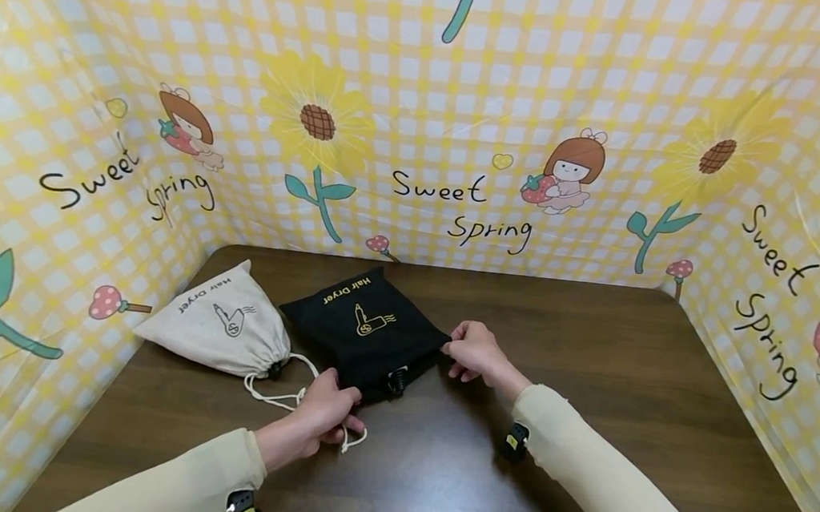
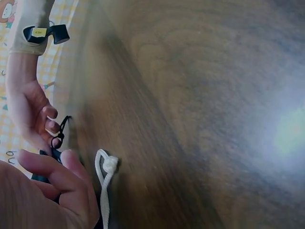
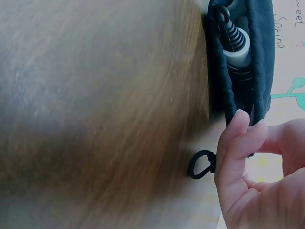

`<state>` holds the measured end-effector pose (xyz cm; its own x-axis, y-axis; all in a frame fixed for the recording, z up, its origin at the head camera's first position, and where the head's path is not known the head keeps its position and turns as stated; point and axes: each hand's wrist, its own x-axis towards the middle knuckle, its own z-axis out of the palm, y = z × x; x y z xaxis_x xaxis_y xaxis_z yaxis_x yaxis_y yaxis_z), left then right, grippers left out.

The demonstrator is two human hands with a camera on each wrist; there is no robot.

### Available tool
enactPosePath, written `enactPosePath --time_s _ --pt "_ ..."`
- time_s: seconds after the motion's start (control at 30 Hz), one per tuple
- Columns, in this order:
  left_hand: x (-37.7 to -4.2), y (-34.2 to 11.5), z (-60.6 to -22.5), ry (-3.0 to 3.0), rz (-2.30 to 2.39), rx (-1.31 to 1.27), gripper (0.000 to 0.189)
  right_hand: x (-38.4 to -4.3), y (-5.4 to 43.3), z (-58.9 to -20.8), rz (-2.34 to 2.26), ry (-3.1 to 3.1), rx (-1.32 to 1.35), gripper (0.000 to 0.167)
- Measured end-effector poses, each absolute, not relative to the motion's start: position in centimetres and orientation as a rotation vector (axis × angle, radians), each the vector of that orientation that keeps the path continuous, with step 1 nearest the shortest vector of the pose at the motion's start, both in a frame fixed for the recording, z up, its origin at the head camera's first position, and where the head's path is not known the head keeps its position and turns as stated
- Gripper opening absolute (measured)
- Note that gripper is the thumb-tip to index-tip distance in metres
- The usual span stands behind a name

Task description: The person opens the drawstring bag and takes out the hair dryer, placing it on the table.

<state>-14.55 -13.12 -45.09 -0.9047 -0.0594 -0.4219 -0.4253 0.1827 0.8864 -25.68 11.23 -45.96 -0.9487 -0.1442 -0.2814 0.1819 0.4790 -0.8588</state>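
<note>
A black drawstring bag [image 1: 368, 325], printed "Hair Dryer" in yellow, lies on the table with its mouth towards me. Inside the open mouth, the right wrist view shows a ribbed black cord end with a pale collar [image 3: 237, 56]. My right hand [image 1: 475, 351] pinches the right corner of that mouth between thumb and fingers. A black drawstring loop [image 3: 202, 164] sticks out beside these fingers. At the mouth's left corner, my left hand [image 1: 318, 417] grips the black cloth, its fingertips partly hidden. A knotted white cord [image 2: 109, 164] hangs beside the left fingers.
To the left lies a cream drawstring bag [image 1: 231, 322], also printed "Hair Dryer", its neck gathered by a black toggle [image 1: 275, 370]. Its white cord runs under my left hand. Yellow checked cloth [image 1: 449, 130] walls the brown table [image 1: 591, 343] at the back and sides.
</note>
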Motion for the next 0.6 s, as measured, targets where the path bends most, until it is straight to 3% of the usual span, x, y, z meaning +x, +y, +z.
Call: enactPosePath --time_s 0.3,0.6 --pt "-15.2 -12.2 -44.5 2.242 1.698 -0.453 0.057 -25.8 10.7 -45.6 -1.350 2.467 0.004 0.025" --pt "-15.4 -12.1 -44.7 2.323 1.694 -0.461 0.033 -26.0 11.1 -45.8 -1.328 2.525 0.011 0.017"
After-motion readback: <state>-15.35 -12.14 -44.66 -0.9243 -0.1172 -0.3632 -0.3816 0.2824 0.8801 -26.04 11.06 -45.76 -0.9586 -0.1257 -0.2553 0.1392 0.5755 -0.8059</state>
